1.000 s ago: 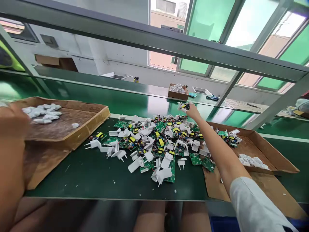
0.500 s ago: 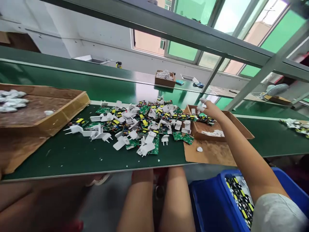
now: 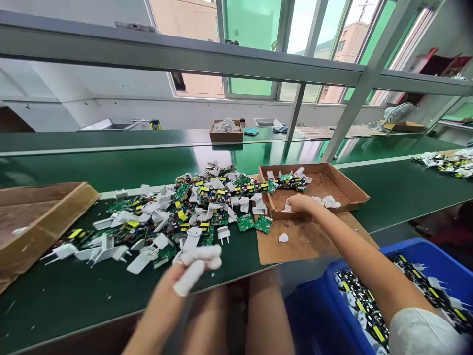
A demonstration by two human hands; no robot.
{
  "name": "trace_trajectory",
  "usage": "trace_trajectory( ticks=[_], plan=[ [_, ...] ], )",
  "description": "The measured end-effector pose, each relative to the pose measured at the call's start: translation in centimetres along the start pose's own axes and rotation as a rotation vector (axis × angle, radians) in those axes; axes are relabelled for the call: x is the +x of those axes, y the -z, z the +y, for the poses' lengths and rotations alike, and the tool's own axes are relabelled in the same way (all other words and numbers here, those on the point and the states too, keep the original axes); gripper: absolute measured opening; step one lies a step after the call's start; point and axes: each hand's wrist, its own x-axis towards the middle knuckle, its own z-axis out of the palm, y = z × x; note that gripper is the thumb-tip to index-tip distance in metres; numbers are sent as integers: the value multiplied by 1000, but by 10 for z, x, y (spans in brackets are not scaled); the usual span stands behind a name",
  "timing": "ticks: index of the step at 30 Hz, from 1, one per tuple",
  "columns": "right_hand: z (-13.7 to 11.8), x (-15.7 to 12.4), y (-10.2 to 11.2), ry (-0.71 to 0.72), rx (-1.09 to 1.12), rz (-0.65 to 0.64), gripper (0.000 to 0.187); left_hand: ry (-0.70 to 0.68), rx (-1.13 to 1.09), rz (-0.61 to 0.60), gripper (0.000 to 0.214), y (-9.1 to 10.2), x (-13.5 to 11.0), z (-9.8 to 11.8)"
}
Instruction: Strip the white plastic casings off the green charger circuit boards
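Note:
My left hand [image 3: 195, 271], with white coverings on its fingers, hovers over the bench's front edge. Its thumb and fingers are stretched forward, and nothing shows between them. My right hand [image 3: 298, 203] reaches down inside a shallow cardboard box [image 3: 351, 195], beside crumpled white pieces [image 3: 330, 201]. Its fingertips are mostly hidden, so I cannot make out a grip. Left of that box spreads a heap of green circuit boards [image 3: 245, 223] with yellow-wrapped parts, mixed with white plug housings [image 3: 142, 260]. Some boards and housings lie over the box's left rim.
Another cardboard tray [image 3: 79, 204] stands at the left. A flattened cardboard sheet [image 3: 306, 241] lies before the box, bearing a small white piece [image 3: 283, 237]. A blue bin [image 3: 410, 246] with boards and housings stands below right. A grey metal frame [image 3: 185, 54] crosses above the bench.
My right hand has moved down from above the box's far side to inside its near part. My left hand has come into view at the front. The view has shifted right.

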Motion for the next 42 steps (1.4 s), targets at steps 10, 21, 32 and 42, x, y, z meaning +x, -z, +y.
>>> trace_trajectory(
  ticks=[10,21,32,42],
  plan=[
    [40,-17,15,133,708,557,31,125,-17,-278,38,-74,37,-40],
    [-128,-68,-31,309,1240,905,35,-219,-51,-75,40,-88,58,-3],
    [-184,-43,-92,263,2060,548,47,-42,-282,318,24,-39,58,-36],
    [-137,-44,-100,227,1564,463,37,184,-115,-28,28,-42,59,-49]
  ],
)
